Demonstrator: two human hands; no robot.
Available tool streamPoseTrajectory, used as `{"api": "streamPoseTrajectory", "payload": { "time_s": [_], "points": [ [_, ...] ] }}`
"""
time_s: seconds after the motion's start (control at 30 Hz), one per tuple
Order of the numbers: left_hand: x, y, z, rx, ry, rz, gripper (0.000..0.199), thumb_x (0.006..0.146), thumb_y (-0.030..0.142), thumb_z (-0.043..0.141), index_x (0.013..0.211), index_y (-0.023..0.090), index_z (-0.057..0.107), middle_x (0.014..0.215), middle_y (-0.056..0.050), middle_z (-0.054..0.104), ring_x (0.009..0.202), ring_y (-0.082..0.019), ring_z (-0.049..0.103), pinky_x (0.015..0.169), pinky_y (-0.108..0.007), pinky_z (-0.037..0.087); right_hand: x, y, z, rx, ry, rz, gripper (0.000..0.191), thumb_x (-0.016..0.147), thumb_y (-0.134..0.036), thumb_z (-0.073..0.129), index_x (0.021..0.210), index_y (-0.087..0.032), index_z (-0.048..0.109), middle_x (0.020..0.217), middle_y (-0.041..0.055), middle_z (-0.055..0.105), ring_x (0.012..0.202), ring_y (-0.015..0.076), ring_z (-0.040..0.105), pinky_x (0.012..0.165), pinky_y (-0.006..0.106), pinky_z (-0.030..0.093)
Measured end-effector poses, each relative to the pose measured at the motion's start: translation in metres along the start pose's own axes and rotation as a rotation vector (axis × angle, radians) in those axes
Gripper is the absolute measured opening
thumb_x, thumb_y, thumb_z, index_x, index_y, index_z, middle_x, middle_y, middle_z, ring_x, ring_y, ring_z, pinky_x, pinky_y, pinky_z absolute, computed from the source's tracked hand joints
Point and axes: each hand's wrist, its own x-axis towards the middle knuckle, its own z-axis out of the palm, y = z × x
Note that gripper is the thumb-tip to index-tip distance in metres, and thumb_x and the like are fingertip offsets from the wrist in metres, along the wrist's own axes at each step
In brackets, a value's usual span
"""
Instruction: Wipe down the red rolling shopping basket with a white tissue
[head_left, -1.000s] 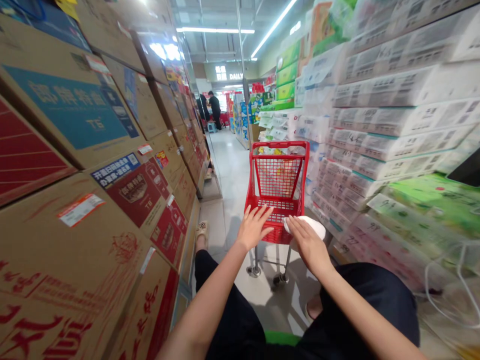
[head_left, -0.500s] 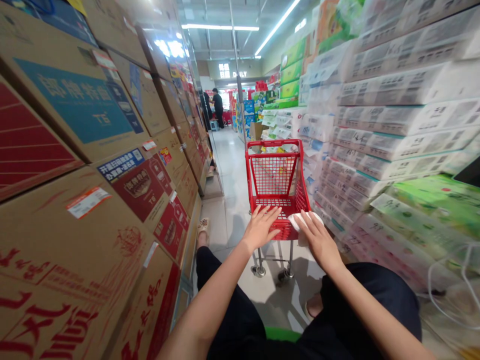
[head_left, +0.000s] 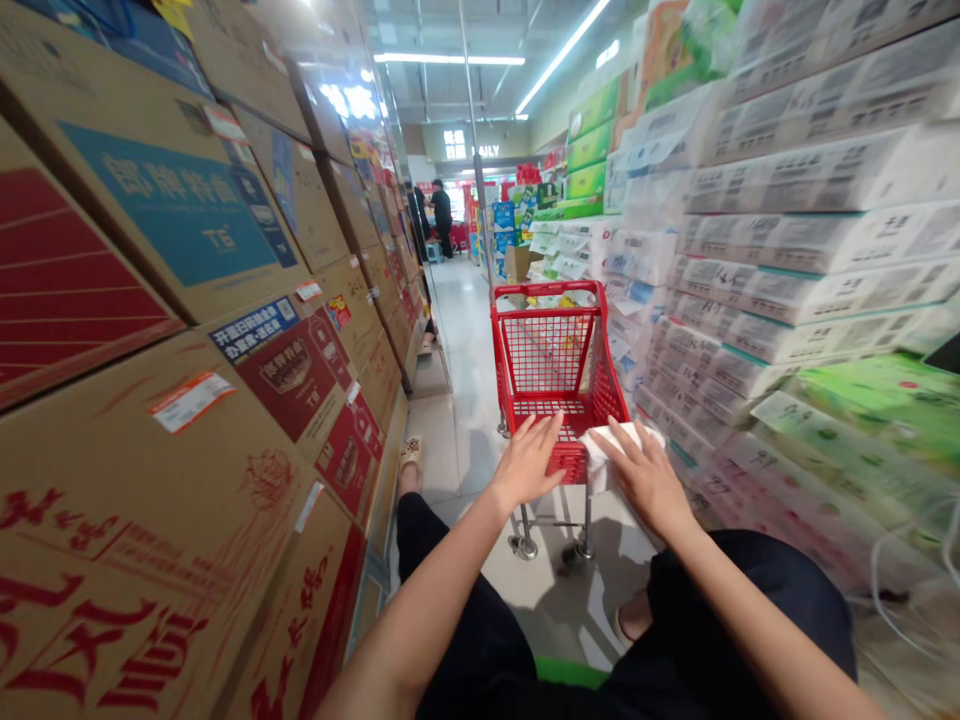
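Observation:
A small red plastic shopping cart [head_left: 555,350] on metal legs stands in front of me in the aisle. My left hand [head_left: 531,462] lies over the left part of its near rim, fingers spread, holding nothing I can see. At the near right corner, a white cloth [head_left: 600,462] is draped over the rim, perhaps a wipe. My right hand [head_left: 651,485] presses on it with stretched fingers, the cloth between palm and cart. The underside of that hand is hidden.
Stacked cardboard cartons [head_left: 165,210] wall the left side. On the right rise white wrapped packs [head_left: 780,240] and green packs [head_left: 862,420]. A thin metal pole [head_left: 480,190] stands beyond the cart. Further down the aisle are people in dark clothes [head_left: 441,215].
My right hand and the white cloth have shifted slightly right, and more of the cloth now shows. My left hand remains at the near rim. The view has turned slightly left.

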Motion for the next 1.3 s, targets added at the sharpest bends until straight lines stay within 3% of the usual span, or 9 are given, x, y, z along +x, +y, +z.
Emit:
{"api": "streamPoseTrajectory", "payload": {
  "time_s": [0.1, 0.3, 0.47, 0.6, 0.7, 0.87, 1.0, 1.13, 1.3],
  "points": [
    [0.002, 0.009, 0.004, -0.003, 0.011, 0.005, 0.101, 0.089, 0.041, 0.064, 0.165, 0.012, 0.005, 0.167, -0.014, 0.031, 0.154, -0.027, 0.033, 0.131, -0.045, 0.014, -0.003, -0.007, 0.006, 0.023, 0.045, 0.069, 0.077, 0.096, -0.008, 0.045, 0.163, -0.040, 0.023, 0.174, -0.0002, 0.011, 0.159, 0.0334, 0.013, 0.119, 0.058, 0.039],
    [0.006, 0.021, 0.008, -0.004, 0.020, 0.003, 0.101, 0.088, 0.034, 0.061, 0.165, 0.011, 0.001, 0.168, -0.013, 0.028, 0.154, -0.027, 0.033, 0.131, -0.046, 0.016, 0.010, -0.045, 0.017, 0.059, 0.024, -0.032, 0.071, 0.099, -0.011, 0.040, 0.165, -0.027, 0.020, 0.170, 0.0113, 0.026, 0.156, 0.0272, 0.026, 0.124, 0.057, 0.029],
    [0.003, 0.016, 0.002, 0.005, 0.007, -0.001, 0.099, 0.087, 0.034, 0.061, 0.165, 0.010, 0.003, 0.166, -0.014, 0.033, 0.152, -0.026, 0.036, 0.131, -0.045, 0.015, 0.010, -0.018, 0.009, 0.128, -0.024, -0.148, 0.066, 0.101, -0.015, 0.039, 0.164, -0.027, 0.024, 0.166, 0.0078, 0.037, 0.155, 0.0233, 0.029, 0.123, 0.050, 0.035],
    [0.001, 0.017, 0.001, 0.022, 0.001, -0.004, 0.098, 0.086, 0.031, 0.060, 0.165, 0.012, 0.004, 0.167, -0.012, 0.032, 0.153, -0.026, 0.034, 0.131, -0.046, 0.015, 0.001, 0.010, 0.006, 0.047, 0.069, 0.029, 0.056, 0.102, -0.025, 0.048, 0.157, -0.038, 0.041, 0.171, 0.0012, 0.023, 0.158, 0.0334, 0.017, 0.122, 0.063, 0.031],
    [0.003, 0.023, 0.004, 0.030, 0.012, -0.006, 0.100, 0.086, 0.031, 0.059, 0.165, 0.013, 0.002, 0.169, -0.011, 0.026, 0.154, -0.027, 0.032, 0.131, -0.047, 0.014, 0.000, -0.002, 0.010, 0.045, 0.111, 0.075, 0.058, 0.102, -0.025, 0.050, 0.157, -0.039, 0.039, 0.174, 0.0025, 0.013, 0.158, 0.0342, 0.019, 0.121, 0.062, 0.033],
    [0.005, 0.030, 0.006, 0.063, 0.022, 0.001, 0.097, 0.087, 0.029, 0.056, 0.166, 0.013, 0.001, 0.171, -0.008, 0.018, 0.157, -0.026, 0.024, 0.132, -0.047, 0.012, 0.010, -0.038, 0.014, 0.074, 0.024, -0.047, 0.066, 0.100, -0.014, 0.045, 0.163, -0.028, 0.029, 0.170, 0.0112, 0.025, 0.155, 0.0286, 0.028, 0.124, 0.056, 0.030],
    [0.003, 0.025, 0.002, 0.071, 0.002, 0.012, 0.099, 0.084, 0.026, 0.056, 0.166, 0.014, 0.002, 0.171, -0.008, 0.018, 0.157, -0.025, 0.024, 0.132, -0.047, 0.013, 0.010, -0.021, 0.007, 0.081, -0.043, -0.127, 0.065, 0.101, -0.015, 0.044, 0.163, -0.030, 0.029, 0.167, 0.0071, 0.035, 0.155, 0.0259, 0.030, 0.124, 0.052, 0.032],
    [0.003, 0.024, 0.002, 0.073, 0.004, 0.014, 0.100, 0.083, 0.027, 0.058, 0.166, 0.014, 0.003, 0.171, -0.009, 0.019, 0.157, -0.026, 0.025, 0.132, -0.047, 0.013, 0.001, 0.006, 0.003, 0.029, 0.046, 0.030, 0.060, 0.103, -0.024, 0.048, 0.159, -0.042, 0.035, 0.170, -0.0002, 0.028, 0.159, 0.0348, 0.012, 0.120, 0.066, 0.032],
    [0.007, 0.035, 0.010, 0.108, 0.035, -0.021, 0.098, 0.086, 0.030, 0.058, 0.166, 0.015, 0.003, 0.172, -0.010, 0.018, 0.159, -0.029, 0.019, 0.131, -0.051, 0.013, -0.002, -0.020, 0.012, 0.044, 0.106, 0.075, 0.065, 0.101, -0.019, 0.049, 0.161, -0.038, 0.032, 0.174, 0.0031, 0.010, 0.159, 0.0373, 0.008, 0.120, 0.067, 0.031]
  ]
}}
